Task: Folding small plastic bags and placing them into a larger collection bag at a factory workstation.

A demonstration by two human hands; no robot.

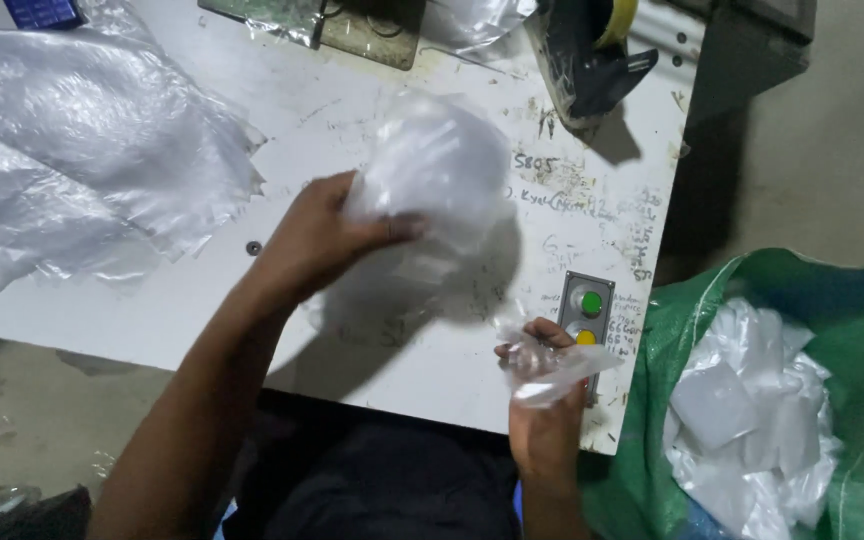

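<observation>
Nearby, green sack point(852, 330) beside table point(432, 380).

bag pile point(82, 140) left on table point(452, 370), sack point(852, 330) right of table

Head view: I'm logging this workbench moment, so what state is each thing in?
Left hand: closed on the inflated clear bag, held above the table.
Right hand: pinching a crumpled clear plastic piece at the table edge.
Pile of clear bags: lying loose and rumpled.
Green sack: open, holding white plastic pieces.
Button box: green and yellow buttons visible; on or off cannot be told.
</observation>
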